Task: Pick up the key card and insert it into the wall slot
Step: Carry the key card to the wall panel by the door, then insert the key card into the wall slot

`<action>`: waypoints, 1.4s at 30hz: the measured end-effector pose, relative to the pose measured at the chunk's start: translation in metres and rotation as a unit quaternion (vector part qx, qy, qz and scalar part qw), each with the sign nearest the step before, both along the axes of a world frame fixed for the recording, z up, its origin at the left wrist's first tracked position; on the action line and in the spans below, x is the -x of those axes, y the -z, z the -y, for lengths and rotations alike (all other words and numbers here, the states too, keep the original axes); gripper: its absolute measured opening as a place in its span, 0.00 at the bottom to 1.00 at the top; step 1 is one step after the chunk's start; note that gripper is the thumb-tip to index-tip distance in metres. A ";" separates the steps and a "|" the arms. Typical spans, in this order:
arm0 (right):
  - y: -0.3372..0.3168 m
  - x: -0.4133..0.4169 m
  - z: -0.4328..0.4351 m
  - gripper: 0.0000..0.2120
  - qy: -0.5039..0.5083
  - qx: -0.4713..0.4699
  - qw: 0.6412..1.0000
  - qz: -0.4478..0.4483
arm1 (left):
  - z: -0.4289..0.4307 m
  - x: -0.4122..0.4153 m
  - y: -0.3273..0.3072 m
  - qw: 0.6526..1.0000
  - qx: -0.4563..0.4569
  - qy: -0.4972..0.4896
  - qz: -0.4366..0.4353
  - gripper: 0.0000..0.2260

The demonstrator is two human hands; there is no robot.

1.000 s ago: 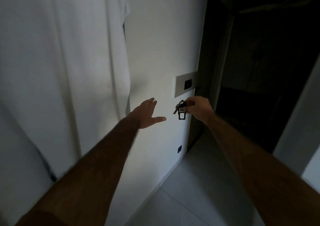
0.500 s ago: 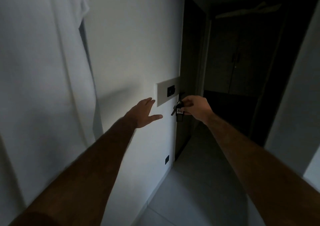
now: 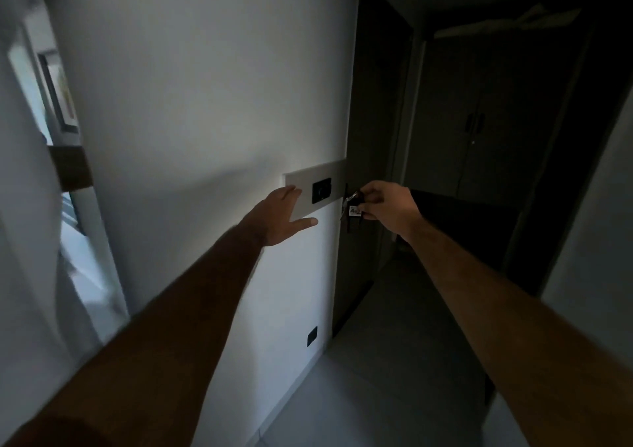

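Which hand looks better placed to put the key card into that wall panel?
Right. The right hand already grips the key card beside the wall panel; the left hand is open and empty.

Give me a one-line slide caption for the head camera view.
Right hand holds a key bunch with tag beside the wall panel; open left hand reaches toward it.

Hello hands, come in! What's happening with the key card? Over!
Right hand pinching the key card beside the wall panel. Left hand open, by the panel. Card not in yet. Nothing blocking.
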State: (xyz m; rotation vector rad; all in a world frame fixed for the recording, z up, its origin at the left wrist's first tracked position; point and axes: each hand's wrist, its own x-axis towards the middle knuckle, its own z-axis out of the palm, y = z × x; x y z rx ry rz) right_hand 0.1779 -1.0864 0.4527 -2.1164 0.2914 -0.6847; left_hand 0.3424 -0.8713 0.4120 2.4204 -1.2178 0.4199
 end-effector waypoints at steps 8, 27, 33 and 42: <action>0.015 -0.064 0.063 0.12 -0.007 -0.003 1.000 -0.017 | 0.057 -0.062 -0.010 1.000 -0.007 0.006 0.016 0.44; -0.008 -0.172 0.198 0.13 -0.034 -0.019 0.999 0.009 | 0.196 -0.171 -0.021 1.000 -0.005 -0.003 0.012 0.40; -0.021 -0.198 0.256 0.15 -0.055 0.008 0.998 0.016 | 0.251 -0.192 -0.031 1.000 0.009 -0.018 0.020 0.40; -0.007 -0.271 0.320 0.14 -0.103 -0.030 0.993 0.046 | 0.293 -0.232 -0.031 0.996 -0.012 -0.080 0.036 0.40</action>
